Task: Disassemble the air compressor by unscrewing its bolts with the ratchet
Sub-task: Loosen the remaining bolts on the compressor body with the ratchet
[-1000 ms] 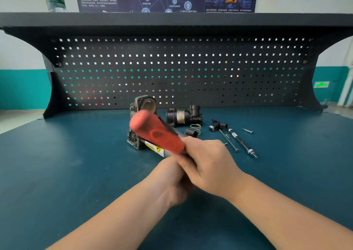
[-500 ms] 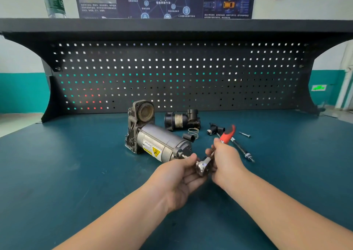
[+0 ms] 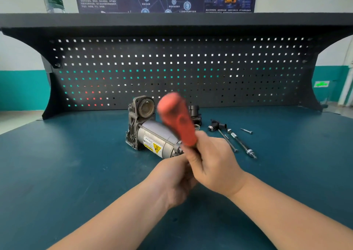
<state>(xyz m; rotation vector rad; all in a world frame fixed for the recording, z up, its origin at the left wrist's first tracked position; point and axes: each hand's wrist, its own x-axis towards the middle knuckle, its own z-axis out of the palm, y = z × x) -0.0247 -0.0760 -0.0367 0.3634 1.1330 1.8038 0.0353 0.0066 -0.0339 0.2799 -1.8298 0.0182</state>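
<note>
Broadly, your workbench (image 3: 57, 173) is a flat teal top, backed by a black steel pegboard (image 3: 172, 68) punched with small square holes. Near the bench's middle lies the air compressor (image 3: 152, 135): a smooth grey cylindrical motor can with a yellow warning label, joined at its far end to a ribbed, dark cast housing with a round open bore. Your right hand (image 3: 215, 165) is clenched around the lower end of the ratchet (image 3: 177, 119), whose thick, rounded red handle rises blurred toward the camera, just in front of the compressor's near end. Your left hand (image 3: 175, 179) is tucked beneath the right, fingers curled; what it grips is hidden, so you cannot tell. To the right lie two thin metal rods (image 3: 238, 142), a small black fitting (image 3: 215, 125) and one loose screw (image 3: 246, 131).
</note>
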